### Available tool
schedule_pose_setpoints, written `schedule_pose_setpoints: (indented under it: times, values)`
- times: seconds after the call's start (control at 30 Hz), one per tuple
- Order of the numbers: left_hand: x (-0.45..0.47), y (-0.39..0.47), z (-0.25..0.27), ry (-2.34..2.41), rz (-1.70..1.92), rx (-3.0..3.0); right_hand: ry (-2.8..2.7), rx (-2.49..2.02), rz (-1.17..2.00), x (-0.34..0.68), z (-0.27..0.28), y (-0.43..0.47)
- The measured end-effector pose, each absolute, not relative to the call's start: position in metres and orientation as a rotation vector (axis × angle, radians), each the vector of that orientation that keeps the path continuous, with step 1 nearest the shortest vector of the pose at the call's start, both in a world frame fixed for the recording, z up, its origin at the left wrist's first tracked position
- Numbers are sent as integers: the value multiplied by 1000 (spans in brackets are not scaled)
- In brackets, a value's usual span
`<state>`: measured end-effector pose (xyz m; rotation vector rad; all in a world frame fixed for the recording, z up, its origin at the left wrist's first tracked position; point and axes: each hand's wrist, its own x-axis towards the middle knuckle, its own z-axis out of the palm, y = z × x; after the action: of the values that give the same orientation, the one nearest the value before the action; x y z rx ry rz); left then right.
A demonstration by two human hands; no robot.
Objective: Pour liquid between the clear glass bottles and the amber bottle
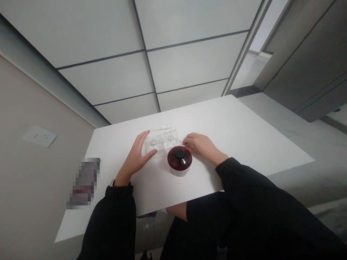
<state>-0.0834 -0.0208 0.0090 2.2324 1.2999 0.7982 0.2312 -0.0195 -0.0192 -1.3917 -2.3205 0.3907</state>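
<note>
A clear plastic tray [164, 142] with moulded round hollows lies on the white table. My left hand [139, 151] spans its left side, thumb and fingers apart, the thumb reaching over the near edge. At the tray's right corner, the bent fingers of my right hand [199, 146] are closed on its edge; the fingertips are partly hidden. Just in front of the tray stands a small round bowl [180, 172], upright and pale or see-through. Its dark red glossy lid [175, 163] carries a black knob [179, 154] on top. Neither hand grips the bowl.
A blurred-out flat object [84, 182] lies at the table's left side. The white table [244, 133] meets a panelled partition [189, 61] at the back. A wall socket [41, 136] is on the left wall. My legs are under the near edge.
</note>
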Motion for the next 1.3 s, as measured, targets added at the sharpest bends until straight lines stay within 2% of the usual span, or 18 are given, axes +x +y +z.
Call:
schedule_pose_setpoints:
  times: [0.3,0.4,0.63,0.83,0.97,1.13,1.3]
  values:
    - [-45,-3,38,1216,458,2535,-1936,-1652,255,293,-9,-17]
    - [-38,2,50,1266,326,2569,-1840,-1551,292,290,1,-43]
    - [-1,23,67,1182,155,2645,-1762,-1157,612,226,3,-119]
    - [16,40,65,979,305,2559,-1650,-1167,771,200,-14,-131]
    - [-31,27,63,1210,578,2349,-1628,-1169,848,194,-23,-125]
    - [-85,-6,29,1327,491,2142,-1620,-1137,881,184,-28,-113]
    - [-79,-32,3,1358,591,2105,-1642,-1149,847,186,-28,-108]
